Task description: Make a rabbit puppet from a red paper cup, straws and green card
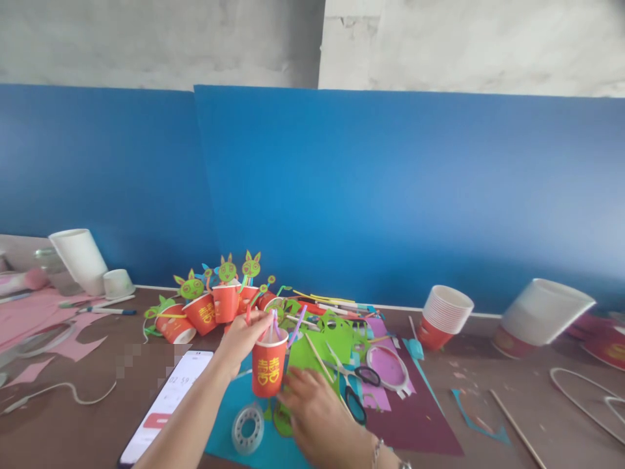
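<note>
A red paper cup [269, 368] with a gold character stands upright in front of me. My left hand [248, 335] is at its rim, with thumb and fingers pinched on a pale purple straw [275, 320] that stands in the cup. Low on the cup's right side is my right hand [315, 410], smeared by motion, its fingers partly hidden. Just under that hand lies a round green paper cutout [282, 420]. A tape roll [247, 428] rests on the blue paper [222, 423] to the left.
Red cups [201, 314] with green paper animal heads cluster at the back. Scissors [349, 374] and an empty tape ring [388, 367] lie on the right among paper scraps. A phone [168, 404] is by my left forearm. Stacked cups [445, 316] stand farther right.
</note>
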The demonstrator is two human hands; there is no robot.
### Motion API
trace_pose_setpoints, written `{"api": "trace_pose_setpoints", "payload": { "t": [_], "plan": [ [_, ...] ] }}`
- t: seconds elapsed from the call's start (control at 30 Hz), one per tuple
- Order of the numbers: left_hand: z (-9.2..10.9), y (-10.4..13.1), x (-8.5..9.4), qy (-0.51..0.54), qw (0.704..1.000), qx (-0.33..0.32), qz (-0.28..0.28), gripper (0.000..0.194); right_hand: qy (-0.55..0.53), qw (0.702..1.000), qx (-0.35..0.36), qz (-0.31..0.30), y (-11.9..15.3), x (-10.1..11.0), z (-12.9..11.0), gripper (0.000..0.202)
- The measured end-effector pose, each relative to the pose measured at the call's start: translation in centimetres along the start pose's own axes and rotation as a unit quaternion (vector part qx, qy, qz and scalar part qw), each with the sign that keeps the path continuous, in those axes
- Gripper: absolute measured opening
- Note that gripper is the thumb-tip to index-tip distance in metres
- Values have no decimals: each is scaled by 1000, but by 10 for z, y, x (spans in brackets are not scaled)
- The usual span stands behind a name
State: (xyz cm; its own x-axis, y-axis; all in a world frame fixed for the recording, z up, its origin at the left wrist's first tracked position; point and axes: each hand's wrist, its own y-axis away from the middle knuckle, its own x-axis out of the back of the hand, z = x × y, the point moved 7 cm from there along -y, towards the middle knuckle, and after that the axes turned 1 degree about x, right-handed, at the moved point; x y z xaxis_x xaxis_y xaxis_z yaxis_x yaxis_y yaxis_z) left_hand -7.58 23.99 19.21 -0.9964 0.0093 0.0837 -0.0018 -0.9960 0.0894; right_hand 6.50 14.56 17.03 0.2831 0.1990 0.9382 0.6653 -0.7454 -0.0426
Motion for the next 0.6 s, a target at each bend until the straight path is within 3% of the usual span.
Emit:
{"api": "trace_pose_setpoints", "payload": {
  "t": [0.07,0.13,0.3,0.4,0.5,0.6],
  "plan": [
    [1,0,0,14,1000,0,-4,44,2,997,51,-53,-3,-13,-13,46],
    [3,0,1,26,1000,1,-8,45,20,994,59,-85,-6,-22,-18,51],
    [3,-1,0,40,999,5,-13,42,79,992,-29,-96,-16,-23,-11,52],
    [3,-1,1,51,999,6,-8,42,68,995,-29,-65,-19,-17,-8,61],
    [4,-1,3,67,998,7,-2,44,7,999,-35,-10,-21,-5,3,40],
    [4,-3,9,89,996,3,22,48,-152,986,-60,33,-22,8,20,22]
  ]
}}
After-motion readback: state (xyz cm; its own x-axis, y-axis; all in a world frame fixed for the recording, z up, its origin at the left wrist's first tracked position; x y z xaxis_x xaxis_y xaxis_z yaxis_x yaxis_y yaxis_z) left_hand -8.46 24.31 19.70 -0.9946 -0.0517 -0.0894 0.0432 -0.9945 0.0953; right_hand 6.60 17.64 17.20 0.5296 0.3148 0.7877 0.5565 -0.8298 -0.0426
